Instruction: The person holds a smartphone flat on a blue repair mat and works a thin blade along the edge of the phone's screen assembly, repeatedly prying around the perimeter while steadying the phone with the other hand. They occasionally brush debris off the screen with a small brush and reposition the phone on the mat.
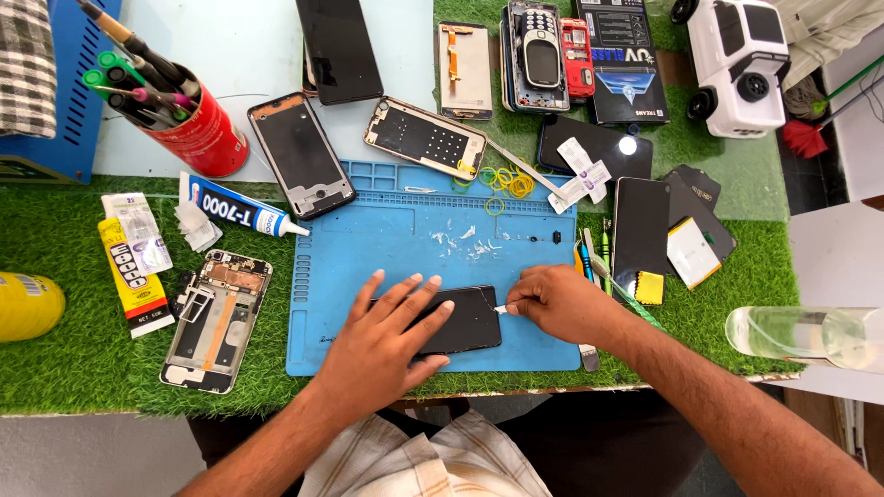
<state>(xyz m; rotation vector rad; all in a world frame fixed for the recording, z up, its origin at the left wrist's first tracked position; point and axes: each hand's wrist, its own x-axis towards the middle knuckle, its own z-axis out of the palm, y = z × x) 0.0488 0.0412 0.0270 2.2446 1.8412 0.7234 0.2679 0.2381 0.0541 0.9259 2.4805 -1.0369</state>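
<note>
The left hand [387,336] lies flat, fingers spread, pressing a black phone [465,320] onto the blue mat [368,239]. The right hand [552,302] pinches a small white tab [500,309] at the phone's edge. A red can [198,138] holds pens and tools.

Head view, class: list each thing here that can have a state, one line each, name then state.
Left hand: flat, pressing on the black phone.
Right hand: pinching a small white tab at the phone's edge.
Black phone: lying flat on the blue mat.
Phone frame: opened, insides showing.
Glue tube: capped, lying down.
Red can: tilted in this view, full of tools.
Clear bottle: on its side.
</note>
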